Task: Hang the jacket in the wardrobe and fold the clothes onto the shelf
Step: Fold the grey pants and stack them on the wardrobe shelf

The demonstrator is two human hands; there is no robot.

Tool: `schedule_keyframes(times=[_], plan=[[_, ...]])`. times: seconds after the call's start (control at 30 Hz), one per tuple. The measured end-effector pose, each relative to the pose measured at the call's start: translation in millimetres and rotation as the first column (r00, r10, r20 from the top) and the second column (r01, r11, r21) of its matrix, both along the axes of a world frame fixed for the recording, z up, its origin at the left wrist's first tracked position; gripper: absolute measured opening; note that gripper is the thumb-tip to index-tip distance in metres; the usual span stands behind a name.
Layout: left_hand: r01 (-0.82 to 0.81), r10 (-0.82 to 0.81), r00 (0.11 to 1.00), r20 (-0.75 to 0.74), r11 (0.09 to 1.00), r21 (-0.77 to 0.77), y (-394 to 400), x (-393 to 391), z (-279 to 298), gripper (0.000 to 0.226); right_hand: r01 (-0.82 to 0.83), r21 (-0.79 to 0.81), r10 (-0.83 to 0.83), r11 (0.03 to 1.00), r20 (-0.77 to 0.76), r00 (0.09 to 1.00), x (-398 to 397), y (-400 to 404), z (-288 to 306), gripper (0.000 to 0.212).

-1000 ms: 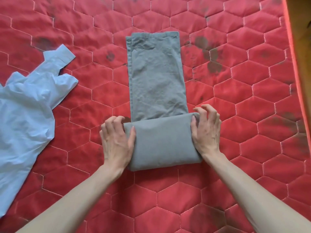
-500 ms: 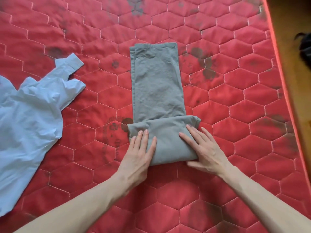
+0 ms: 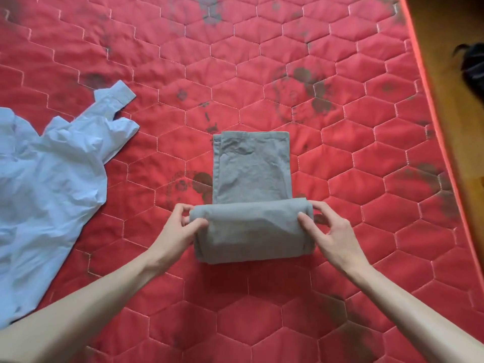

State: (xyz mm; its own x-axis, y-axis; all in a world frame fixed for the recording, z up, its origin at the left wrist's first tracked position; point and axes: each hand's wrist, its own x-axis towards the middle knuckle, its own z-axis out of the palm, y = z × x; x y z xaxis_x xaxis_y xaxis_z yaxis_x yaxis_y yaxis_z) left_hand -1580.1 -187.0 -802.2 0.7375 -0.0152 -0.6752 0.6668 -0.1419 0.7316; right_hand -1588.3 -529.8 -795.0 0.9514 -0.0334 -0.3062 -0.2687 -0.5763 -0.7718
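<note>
Grey trousers (image 3: 251,176) lie on the red quilted mattress (image 3: 262,61), their near end turned over into a thick fold (image 3: 251,231). My left hand (image 3: 180,229) grips the fold's left end, thumb on top and fingers curled behind it. At the fold's right end my right hand (image 3: 330,231) does the same, thumb on top and fingers round the edge. The flat, unfolded part reaches away from me to a straight hem. A pale blue shirt (image 3: 47,189) lies crumpled at the left, apart from the trousers.
The mattress edge (image 3: 440,132) runs down the right side, with wooden floor (image 3: 455,106) beyond it. A dark object (image 3: 474,66) lies on that floor at the upper right. The mattress fabric carries several dark stains.
My hands went from pressing flat on the fold to gripping its two ends. The fold has been turned farther up the trousers, so the flat part looks shorter.
</note>
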Motion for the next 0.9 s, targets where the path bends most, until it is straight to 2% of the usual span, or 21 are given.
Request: schedule_keyframes(times=[0.07, 0.13, 0.2, 0.27, 0.33, 0.47, 0.53, 0.63, 0.73, 0.8, 0.83, 0.9], plan=[[-0.101, 0.101, 0.995, -0.010, 0.995, -0.005, -6, -2, -13, 0.042, 0.052, 0.025, -0.050, 0.998, -0.056, 0.997, 0, 11, -12, 0.033], [-0.121, 0.121, 0.992, 0.040, 0.992, 0.018, -16, 0, -19, 0.028, 0.090, 0.014, -0.088, 0.996, -0.085, 0.992, -2, 21, -22, 0.036], [-0.070, 0.065, 0.995, 0.081, 0.996, 0.056, -25, 0, -27, 0.038, 0.076, -0.042, -0.080, 0.996, -0.100, 0.992, -7, 32, -34, 0.048], [-0.016, 0.010, 0.996, 0.093, 0.997, 0.073, -29, -4, -33, 0.059, 0.052, -0.123, -0.066, 0.991, -0.114, 0.991, -14, 40, -43, 0.057], [0.005, -0.016, 0.993, 0.120, 0.996, 0.091, -31, -11, -36, 0.073, 0.095, -0.156, -0.109, 0.983, -0.083, 0.991, -18, 47, -48, 0.061], [0.025, -0.065, 0.974, 0.218, 0.983, 0.180, -34, -22, -38, 0.085, 0.243, -0.061, -0.236, 0.968, 0.105, 0.966, -29, 64, -43, 0.058], [-0.019, -0.032, 0.972, 0.232, 0.977, 0.211, -38, -26, -40, 0.088, 0.313, 0.023, -0.314, 0.950, 0.080, 0.946, -34, 67, -40, 0.053], [-0.104, 0.058, 0.976, 0.211, 0.972, 0.210, -41, -25, -40, 0.071, 0.419, 0.219, -0.423, 0.881, -0.030, 0.906, -38, 66, -38, 0.044], [-0.055, 0.016, 0.985, 0.169, 0.972, 0.229, -38, -24, -40, 0.054, 0.569, 0.361, -0.553, 0.739, -0.160, 0.818, -30, 70, -46, 0.039], [-0.016, -0.024, 0.987, 0.161, 0.970, 0.242, -40, -28, -41, 0.049, 0.660, 0.372, -0.614, 0.653, -0.250, 0.749, -19, 77, -54, 0.030], [-0.014, -0.028, 0.986, 0.165, 0.970, 0.244, -42, -30, -40, 0.048, 0.681, 0.345, -0.636, 0.646, -0.249, 0.730, -15, 80, -54, 0.027], [-0.021, -0.027, 0.981, 0.190, 0.969, 0.246, -45, -32, -38, 0.048, 0.666, 0.250, -0.651, 0.703, -0.149, 0.744, -12, 83, -52, 0.019]])
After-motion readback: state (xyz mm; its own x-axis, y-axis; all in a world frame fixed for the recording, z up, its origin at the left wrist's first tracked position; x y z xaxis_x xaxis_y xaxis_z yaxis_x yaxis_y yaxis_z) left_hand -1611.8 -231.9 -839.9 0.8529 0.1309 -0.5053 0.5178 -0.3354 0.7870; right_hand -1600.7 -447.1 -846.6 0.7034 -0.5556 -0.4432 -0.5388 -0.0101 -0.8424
